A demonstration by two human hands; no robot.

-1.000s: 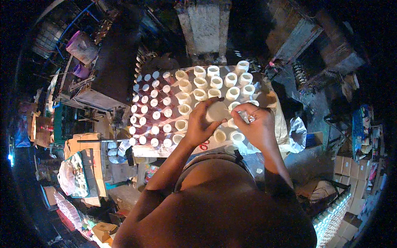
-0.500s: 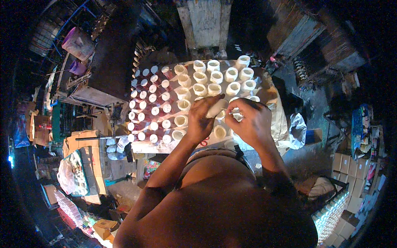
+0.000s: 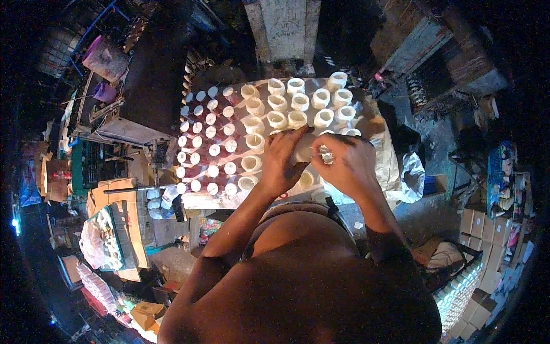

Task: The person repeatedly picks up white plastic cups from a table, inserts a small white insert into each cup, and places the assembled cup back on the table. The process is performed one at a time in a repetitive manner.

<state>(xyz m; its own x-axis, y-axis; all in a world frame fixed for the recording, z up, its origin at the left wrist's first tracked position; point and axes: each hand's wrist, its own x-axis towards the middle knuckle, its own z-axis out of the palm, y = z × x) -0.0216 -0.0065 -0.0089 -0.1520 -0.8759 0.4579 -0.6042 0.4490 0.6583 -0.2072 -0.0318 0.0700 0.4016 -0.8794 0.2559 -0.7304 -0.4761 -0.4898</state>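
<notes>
My left hand [image 3: 283,163] is wrapped round a pale cream cylinder [image 3: 303,150], tilted over the table and partly hidden by the fingers. At its right end my right hand [image 3: 348,159] is closed, with thumb and forefinger pinched together. Whatever lies in that pinch is too small to make out. Around both hands stand rows of cream, thick-walled hollow cups [image 3: 299,102], open at the top. To their left are several rows of dark red cylinders with round white tops [image 3: 211,118], some with a short thin bit sticking up from the middle.
The cups stand on a paper-covered table [image 3: 378,163]. A crumpled white bag [image 3: 412,179] hangs at its right edge. A dark cabinet [image 3: 134,135] and a purple-rimmed bucket [image 3: 106,59] are at the left. Cardboard boxes [image 3: 483,225] are stacked at the right.
My right hand has come in slightly closer to the end of the cream cylinder. My left hand keeps its hold on it, and the cylinder has turned a little.
</notes>
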